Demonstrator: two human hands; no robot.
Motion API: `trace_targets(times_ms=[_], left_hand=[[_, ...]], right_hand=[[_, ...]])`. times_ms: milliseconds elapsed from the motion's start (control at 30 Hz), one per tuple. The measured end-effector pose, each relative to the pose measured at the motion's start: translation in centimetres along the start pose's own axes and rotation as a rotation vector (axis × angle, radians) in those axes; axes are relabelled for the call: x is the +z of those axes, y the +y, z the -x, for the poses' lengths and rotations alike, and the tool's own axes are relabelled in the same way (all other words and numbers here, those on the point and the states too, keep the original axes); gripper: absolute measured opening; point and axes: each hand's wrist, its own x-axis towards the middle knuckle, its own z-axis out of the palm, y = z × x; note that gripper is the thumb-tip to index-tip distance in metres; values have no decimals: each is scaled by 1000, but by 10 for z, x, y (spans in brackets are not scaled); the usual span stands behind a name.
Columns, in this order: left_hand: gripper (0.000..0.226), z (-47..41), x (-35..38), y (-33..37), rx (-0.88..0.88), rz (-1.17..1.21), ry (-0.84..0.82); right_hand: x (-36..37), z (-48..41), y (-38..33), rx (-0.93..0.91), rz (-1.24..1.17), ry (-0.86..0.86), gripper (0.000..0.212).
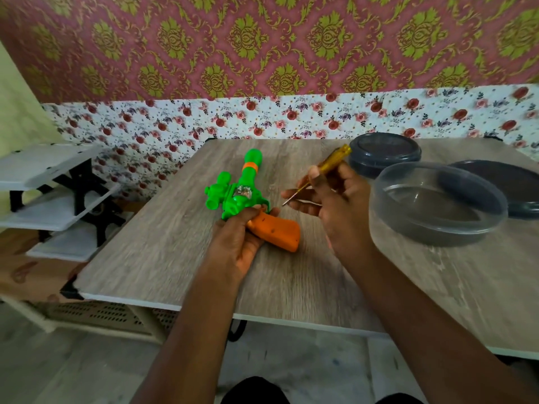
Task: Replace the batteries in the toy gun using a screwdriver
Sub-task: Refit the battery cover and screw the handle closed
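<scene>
A green toy gun (239, 188) with an orange grip (277, 228) lies on the wooden table (175, 228), barrel pointing away from me. My left hand (236, 240) grips it where the green body meets the orange grip. My right hand (332, 199) holds a screwdriver (329, 164) with a yellow see-through handle; its thin metal tip points down-left, just right of the gun and not touching it. No batteries are visible.
A clear round container (437, 205) stands on the table right of my right hand. A dark lidded tub (385, 153) sits behind it and a dark lid (510, 188) at the far right. A white shelf rack (52, 193) stands left of the table.
</scene>
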Motion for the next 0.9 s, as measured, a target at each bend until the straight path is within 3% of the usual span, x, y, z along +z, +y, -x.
trace_targets(times_ms=[233,333,900], left_hand=[[38,1,-1,-2,17,-14,4],[31,2,-1,-1,14,-11,25],[17,4,4,-1,33,-39,5]], right_hand=[[-1,0,8,272,-46,-38,14],[1,0,11,336,-45,-49,14],[-3,1,14,262,90,-102,22]])
